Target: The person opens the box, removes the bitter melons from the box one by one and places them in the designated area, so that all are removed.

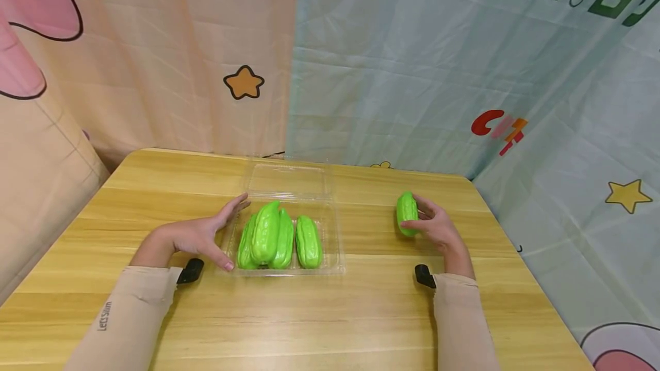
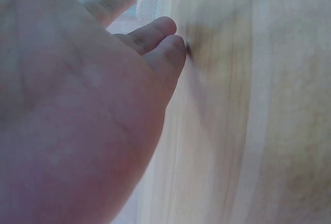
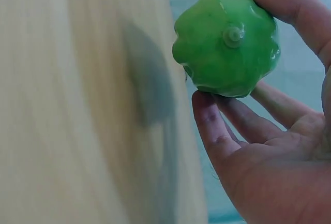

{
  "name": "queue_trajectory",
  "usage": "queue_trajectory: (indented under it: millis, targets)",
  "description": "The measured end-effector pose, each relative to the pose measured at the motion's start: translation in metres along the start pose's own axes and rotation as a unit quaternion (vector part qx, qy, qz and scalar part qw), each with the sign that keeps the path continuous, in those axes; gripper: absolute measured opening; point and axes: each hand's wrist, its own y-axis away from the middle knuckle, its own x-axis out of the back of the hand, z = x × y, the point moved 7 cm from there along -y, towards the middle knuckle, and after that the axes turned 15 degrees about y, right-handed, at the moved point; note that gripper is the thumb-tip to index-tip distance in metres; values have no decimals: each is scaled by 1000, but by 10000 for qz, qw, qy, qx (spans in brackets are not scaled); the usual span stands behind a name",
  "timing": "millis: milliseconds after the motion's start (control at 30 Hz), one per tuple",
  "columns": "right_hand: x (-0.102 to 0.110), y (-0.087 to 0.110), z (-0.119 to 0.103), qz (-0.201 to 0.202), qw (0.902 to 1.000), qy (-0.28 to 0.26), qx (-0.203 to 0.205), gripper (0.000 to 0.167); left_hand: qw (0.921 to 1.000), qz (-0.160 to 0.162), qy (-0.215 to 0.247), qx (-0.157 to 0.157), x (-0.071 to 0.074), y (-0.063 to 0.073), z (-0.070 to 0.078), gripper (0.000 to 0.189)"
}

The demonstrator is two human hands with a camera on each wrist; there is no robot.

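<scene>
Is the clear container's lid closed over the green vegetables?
No, the lid lies open on the far side of the container, leaving the green vegetables uncovered.

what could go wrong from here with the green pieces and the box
The glossy green piece could slip from the right hand, since thumb and fingertips hold it. The top piece lies on other pieces, so it might roll off or stop the open lid from shutting. The left hand, beside the clear box, might nudge it.
</scene>
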Motion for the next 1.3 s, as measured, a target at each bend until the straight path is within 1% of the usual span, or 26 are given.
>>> queue_trajectory:
  millis: [167,300,467,667,867,1000,1300]
  targets:
    - [4,-1,11,46,9998,58,-193,92,10000,1,-20,6,0,0,0,142]
    - [6,-1,15,70,9997,140,-205,91,10000,2,-16,7,1,0,0,142]
    - [7,-1,19,74,9998,79,-176,89,10000,10,-18,12,1,0,0,142]
    - [8,-3,23,177,9992,40,-350,89,10000,28,-74,13,1,0,-1,142]
    - [8,-4,22,355,9986,101,-387,92,10000,35,-32,16,0,1,-1,142]
    - [8,-3,18,407,9983,127,-389,94,10000,29,-32,15,0,1,0,142]
    - [13,1,12,573,9963,389,-517,100,10000,43,-24,28,0,1,1,143]
